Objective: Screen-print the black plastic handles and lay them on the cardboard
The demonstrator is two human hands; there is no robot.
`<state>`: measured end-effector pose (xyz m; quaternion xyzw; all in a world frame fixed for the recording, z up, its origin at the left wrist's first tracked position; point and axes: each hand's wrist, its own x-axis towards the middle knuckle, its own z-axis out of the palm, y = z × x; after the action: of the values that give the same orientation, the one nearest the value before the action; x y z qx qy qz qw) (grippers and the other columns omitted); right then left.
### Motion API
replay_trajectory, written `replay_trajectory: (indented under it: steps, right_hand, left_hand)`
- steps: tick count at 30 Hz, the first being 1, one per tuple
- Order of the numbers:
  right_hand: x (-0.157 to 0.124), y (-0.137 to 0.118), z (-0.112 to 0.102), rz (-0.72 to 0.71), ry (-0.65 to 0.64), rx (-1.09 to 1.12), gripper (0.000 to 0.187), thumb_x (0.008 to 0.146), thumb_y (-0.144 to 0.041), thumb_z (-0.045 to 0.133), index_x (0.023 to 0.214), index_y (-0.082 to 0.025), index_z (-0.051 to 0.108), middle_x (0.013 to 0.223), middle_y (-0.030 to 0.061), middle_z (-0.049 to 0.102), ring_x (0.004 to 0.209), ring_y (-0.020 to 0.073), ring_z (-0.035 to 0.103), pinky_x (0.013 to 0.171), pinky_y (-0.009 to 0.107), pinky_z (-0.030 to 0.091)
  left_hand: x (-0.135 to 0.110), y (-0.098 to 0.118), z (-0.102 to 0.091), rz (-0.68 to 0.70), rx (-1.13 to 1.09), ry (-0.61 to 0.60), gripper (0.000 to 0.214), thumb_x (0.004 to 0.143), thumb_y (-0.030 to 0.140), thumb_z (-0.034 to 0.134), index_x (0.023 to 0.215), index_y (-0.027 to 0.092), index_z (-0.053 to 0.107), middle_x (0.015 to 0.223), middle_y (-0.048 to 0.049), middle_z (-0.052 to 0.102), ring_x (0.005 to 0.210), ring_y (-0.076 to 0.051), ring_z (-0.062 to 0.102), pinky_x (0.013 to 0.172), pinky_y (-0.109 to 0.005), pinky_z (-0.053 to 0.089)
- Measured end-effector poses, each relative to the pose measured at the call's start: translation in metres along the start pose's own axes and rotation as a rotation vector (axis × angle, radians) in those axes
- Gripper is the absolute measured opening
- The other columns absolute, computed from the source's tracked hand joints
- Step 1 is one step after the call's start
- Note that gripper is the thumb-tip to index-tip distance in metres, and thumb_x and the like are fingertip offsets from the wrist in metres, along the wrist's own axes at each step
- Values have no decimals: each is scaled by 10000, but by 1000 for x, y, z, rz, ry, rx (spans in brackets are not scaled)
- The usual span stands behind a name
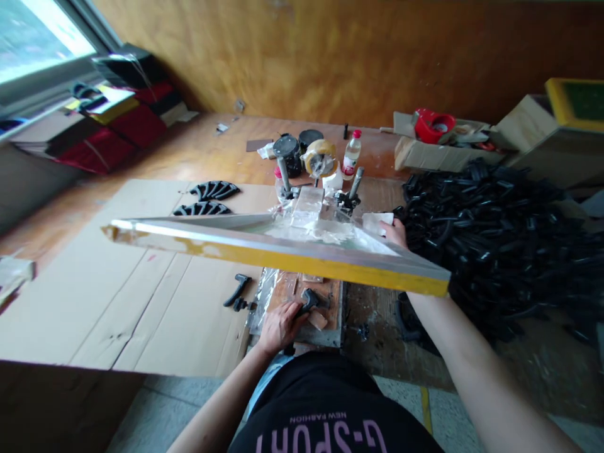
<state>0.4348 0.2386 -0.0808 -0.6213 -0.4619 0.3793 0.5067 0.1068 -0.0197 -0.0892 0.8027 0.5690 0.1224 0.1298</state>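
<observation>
Your left hand (pixel 279 328) has its fingers around a curved black plastic handle (pixel 310 300) on the brown wooden jig board (pixel 284 288); your right hand (pixel 396 233) grips a white rectangular pad (pixel 376 222) beside the raised yellow-and-silver metal frame (pixel 283 259). Two fanned black rows (pixel 215 190) appear done, the large black plastic heap (pixel 486 251) outstanding. Room lies leftward over the tan cardboard sheet (pixel 108 283); the board sits near the bench's front edge.

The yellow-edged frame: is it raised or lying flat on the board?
Raised: the frame's near edge hides the wrist of the right hand and part of the board below.
</observation>
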Motion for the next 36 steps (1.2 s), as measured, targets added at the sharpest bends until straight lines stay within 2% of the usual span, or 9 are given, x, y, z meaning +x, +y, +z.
replay_trajectory:
  steps: [3, 8, 12, 17, 20, 25, 28, 32, 36]
  right_hand:
    - [43, -8, 23, -31, -130, -89, 342, 846, -398, 504, 1130, -209, 538, 1078, 83, 685, 882, 189, 668, 723, 339, 553]
    - [63, 9, 40, -237, -543, -856, 379, 841, -402, 585, 1134, -162, 590, 1165, 162, 661, 1109, 280, 607, 957, 440, 446]
    - [45, 31, 31, -284, -659, -1005, 392, 758, -269, 681, 1127, -163, 603, 1207, 169, 646, 1180, 310, 565, 1040, 472, 340]
    - [16, 35, 17, -280, -782, -1143, 495, 735, -151, 639, 1224, -152, 565, 1045, 157, 714, 1002, 294, 662, 897, 388, 429]
    - [-15, 34, 6, -283, -814, -1189, 408, 792, -171, 573, 1196, -121, 588, 935, 158, 729, 906, 296, 683, 846, 386, 438]
    - [-70, 24, -26, -359, -892, -1173, 159, 793, -251, 640, 922, -165, 671, 953, 104, 715, 970, 258, 644, 905, 359, 414]
    - [-89, 9, -47, -489, -818, -1086, 147, 852, -224, 595, 983, -188, 652, 1047, 83, 681, 1044, 231, 591, 958, 364, 387]
    - [-107, -19, -74, -684, -429, -897, 244, 910, -188, 495, 1121, -184, 619, 1060, 98, 659, 1031, 235, 566, 929, 372, 421]
    - [-125, -42, -97, -623, -145, -1086, 339, 925, -430, 499, 1067, -156, 640, 991, 142, 674, 985, 290, 596, 840, 392, 437]
  left_hand:
    - [-1, 1, 1, -21, 31, 6, 300, 952, 406, 423, 1004, 216, 650, 891, -81, 717, 848, -212, 684, 733, -307, 541]
    - [-14, -9, 19, -160, 30, 7, 271, 851, 442, 488, 736, 284, 676, 696, -68, 710, 740, -249, 690, 659, -338, 556]
    - [-29, -26, 36, -194, -48, -77, 251, 750, 513, 535, 648, 321, 659, 573, -50, 668, 730, -270, 678, 592, -340, 553]
    - [-31, -33, 40, -136, 46, -72, 262, 757, 477, 525, 590, 310, 638, 527, -57, 644, 645, -254, 668, 522, -313, 523]
    - [-24, -27, 32, -62, 149, 20, 314, 853, 414, 474, 644, 272, 662, 575, -59, 672, 587, -224, 668, 532, -295, 514]
    - [-4, -9, 5, 2, 61, 29, 304, 947, 427, 445, 964, 215, 662, 857, -55, 736, 808, -196, 711, 689, -270, 534]
    - [7, 3, -8, -54, -26, -8, 316, 952, 450, 440, 1068, 218, 620, 952, -47, 735, 835, -175, 712, 677, -242, 525]
    - [31, 29, -15, -64, -50, -57, 316, 944, 460, 452, 1051, 216, 622, 897, -46, 724, 821, -181, 703, 676, -246, 507]
    - [75, 70, -13, 102, -70, -120, 308, 931, 462, 480, 1004, 219, 654, 888, -55, 706, 873, -205, 682, 737, -278, 510]
